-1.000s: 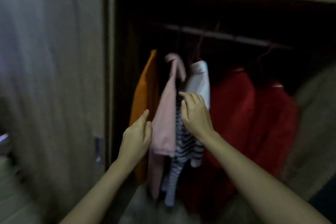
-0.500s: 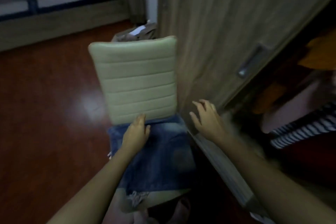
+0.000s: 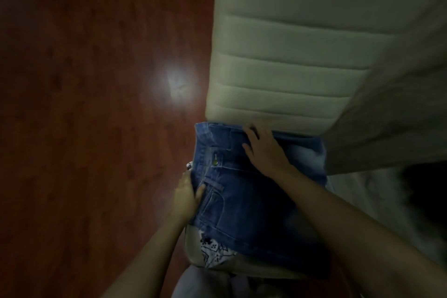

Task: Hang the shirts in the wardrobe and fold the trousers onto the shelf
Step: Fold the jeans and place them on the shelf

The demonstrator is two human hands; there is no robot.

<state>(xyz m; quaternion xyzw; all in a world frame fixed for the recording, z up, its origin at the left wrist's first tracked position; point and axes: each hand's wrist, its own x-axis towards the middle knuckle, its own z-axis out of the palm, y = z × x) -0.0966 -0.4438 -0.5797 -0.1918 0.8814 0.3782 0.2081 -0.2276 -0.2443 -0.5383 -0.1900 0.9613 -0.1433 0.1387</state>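
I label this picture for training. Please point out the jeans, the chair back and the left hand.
jeans (image 3: 251,203): head view, front panel by the pocket.
chair back (image 3: 290,75): head view, ribbed padding.
left hand (image 3: 185,197): head view, back of hand.

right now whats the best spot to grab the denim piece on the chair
Grip the waistband end of the denim piece, near the chair back, one hand at each corner, coming from above. It lies flat on the seat with that thick seamed edge exposed; the left hand already pinches its left edge and the right hand rests on top.
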